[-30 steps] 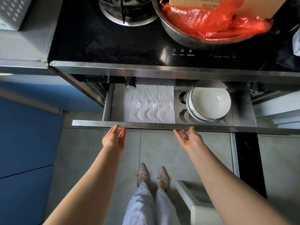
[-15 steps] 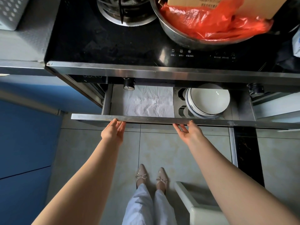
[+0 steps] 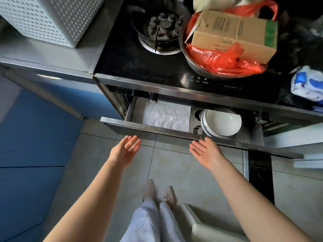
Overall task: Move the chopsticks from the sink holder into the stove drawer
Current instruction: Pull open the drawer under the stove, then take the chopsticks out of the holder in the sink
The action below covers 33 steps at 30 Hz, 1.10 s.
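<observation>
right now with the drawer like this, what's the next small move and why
Probably turn toward the sink for the chopsticks. The drawer stands open, with white paper and bowls inside but no chopsticks visible, and both hands, left and right, are open and empty.

Metal bowl (image 3: 194, 64) sitting upper right on black cooktop (image 3: 132, 63), holding red plastic bag (image 3: 225, 61) and cardboard box (image 3: 234, 34). Gas burner (image 3: 160, 30) lying just left of bowl. White perforated basket (image 3: 47, 18) standing on grey counter (image 3: 52, 55), upper left. Blue-white package (image 3: 307, 83) showing at right edge. Blue cabinet fronts (image 3: 29, 154) filling lower left.
</observation>
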Each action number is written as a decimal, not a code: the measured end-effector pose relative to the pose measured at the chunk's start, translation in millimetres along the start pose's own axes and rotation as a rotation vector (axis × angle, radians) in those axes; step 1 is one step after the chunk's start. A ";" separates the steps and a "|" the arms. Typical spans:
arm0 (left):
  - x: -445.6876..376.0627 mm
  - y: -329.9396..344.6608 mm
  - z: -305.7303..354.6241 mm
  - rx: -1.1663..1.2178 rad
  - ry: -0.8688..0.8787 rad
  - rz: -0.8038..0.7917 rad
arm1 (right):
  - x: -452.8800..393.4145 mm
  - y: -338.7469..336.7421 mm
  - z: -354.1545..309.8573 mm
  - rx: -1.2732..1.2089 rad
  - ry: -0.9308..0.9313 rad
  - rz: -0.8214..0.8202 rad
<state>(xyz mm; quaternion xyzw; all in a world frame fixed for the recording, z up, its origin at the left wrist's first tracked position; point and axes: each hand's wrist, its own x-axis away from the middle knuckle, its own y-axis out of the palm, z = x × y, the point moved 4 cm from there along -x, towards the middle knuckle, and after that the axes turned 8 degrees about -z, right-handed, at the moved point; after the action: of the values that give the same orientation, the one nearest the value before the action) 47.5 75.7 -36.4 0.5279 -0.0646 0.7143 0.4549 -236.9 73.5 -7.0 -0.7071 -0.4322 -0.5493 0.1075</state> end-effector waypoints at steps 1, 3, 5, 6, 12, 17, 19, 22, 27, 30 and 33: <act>16.7 -2.6 4.4 -0.049 0.026 0.003 | 13.2 4.4 0.5 0.056 -0.009 -0.013; 46.7 -5.1 10.7 -0.173 0.075 0.006 | 36.0 15.5 2.3 0.151 -0.031 -0.056; 80.1 -11.3 16.5 -0.250 0.132 0.012 | 60.5 31.3 9.3 0.252 -0.058 -0.107; 94.7 -14.7 18.5 -0.272 0.163 0.015 | 70.6 39.6 13.9 0.309 -0.077 -0.137; 169.6 -49.5 30.8 -0.297 0.324 0.068 | 118.0 100.4 62.9 0.650 -0.171 -0.288; 223.7 -97.9 43.4 -0.268 0.442 0.158 | 155.3 143.3 135.9 0.961 -0.225 -0.387; 243.7 -126.9 49.9 -0.291 0.479 0.209 | 168.9 156.6 172.4 1.096 -0.249 -0.437; 275.7 -188.5 62.1 -0.407 0.517 0.306 | 191.0 181.6 233.1 1.323 -0.332 -0.520; 332.3 -303.3 78.1 -0.621 0.514 0.470 | 228.7 218.7 343.6 1.502 -0.341 -0.654; 362.1 -371.3 84.0 -0.628 0.496 0.569 | 243.1 241.8 413.2 1.568 -0.320 -0.725; 390.0 -433.2 84.5 -0.563 0.472 0.660 | 260.5 264.2 476.0 1.635 -0.295 -0.813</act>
<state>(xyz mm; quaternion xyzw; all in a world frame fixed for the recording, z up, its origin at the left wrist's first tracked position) 406.2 504.5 149.3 0.1597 -0.3142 0.8752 0.3314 287.3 340.9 127.0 -0.2679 -0.9098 0.0268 0.3160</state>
